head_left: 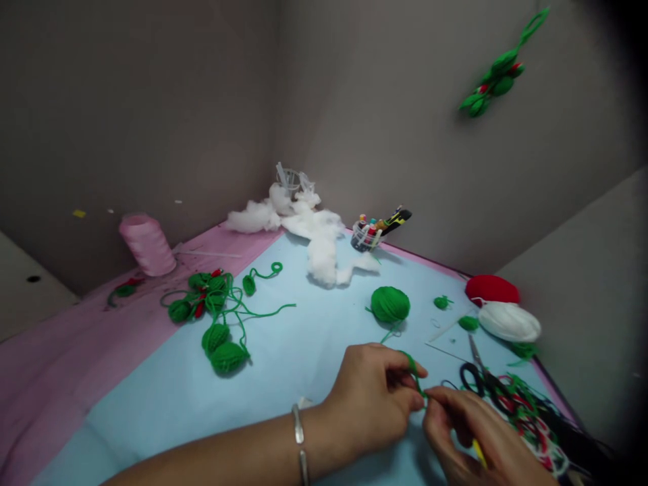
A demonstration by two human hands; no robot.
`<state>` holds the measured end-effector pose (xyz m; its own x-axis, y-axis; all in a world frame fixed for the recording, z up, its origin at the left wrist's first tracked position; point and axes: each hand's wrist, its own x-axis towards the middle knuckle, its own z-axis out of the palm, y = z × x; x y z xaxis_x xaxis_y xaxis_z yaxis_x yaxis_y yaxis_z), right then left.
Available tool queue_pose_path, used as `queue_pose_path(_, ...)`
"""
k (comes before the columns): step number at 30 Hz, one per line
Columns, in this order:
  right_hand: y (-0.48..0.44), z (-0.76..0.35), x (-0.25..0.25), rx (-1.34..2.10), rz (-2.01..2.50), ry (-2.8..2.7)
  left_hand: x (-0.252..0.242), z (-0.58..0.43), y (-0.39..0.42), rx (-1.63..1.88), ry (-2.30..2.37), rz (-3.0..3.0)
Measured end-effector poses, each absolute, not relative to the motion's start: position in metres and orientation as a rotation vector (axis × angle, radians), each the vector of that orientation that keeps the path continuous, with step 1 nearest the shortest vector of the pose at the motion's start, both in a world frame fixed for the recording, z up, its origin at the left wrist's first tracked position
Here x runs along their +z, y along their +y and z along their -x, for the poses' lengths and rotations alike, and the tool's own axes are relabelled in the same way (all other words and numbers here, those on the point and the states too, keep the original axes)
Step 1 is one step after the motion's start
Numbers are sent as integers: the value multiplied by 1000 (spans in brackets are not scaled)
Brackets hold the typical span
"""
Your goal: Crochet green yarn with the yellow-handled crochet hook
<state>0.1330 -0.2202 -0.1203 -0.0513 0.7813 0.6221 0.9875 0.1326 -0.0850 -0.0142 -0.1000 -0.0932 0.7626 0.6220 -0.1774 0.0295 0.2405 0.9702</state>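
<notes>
L fingers (397, 361), R fingers (443, 399) – on green yarn (418, 380)

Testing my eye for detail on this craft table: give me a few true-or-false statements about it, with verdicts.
1. The left hand wears a metal bangle on its wrist. True.
2. The right hand holds the scissors. False: it pinches a green yarn strand, and the scissors lie apart from it.
3. The pink thread cone stands on the blue sheet. False: it stands on the pink sheet.
4. A green yarn ornament hangs on the wall. True.
</notes>
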Motion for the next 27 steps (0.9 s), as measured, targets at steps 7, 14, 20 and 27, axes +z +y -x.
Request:
queue_pose_path(7,-222,-142,-120,-542,1771,-1956,-98,8,-95,250,541,-909)
queue_pose_path(14,-218,-116,-116,-474,1807,-1512,-107,7,-89,241,562,-847)
queue_pose_path(20,-216,-113,-112,-384,1723,-1660,-101,9,-91,181,569,-926)
queue_pose_path(27,-228,-140,-118,362,1661,-944,-99,13,-85,179,571,-622)
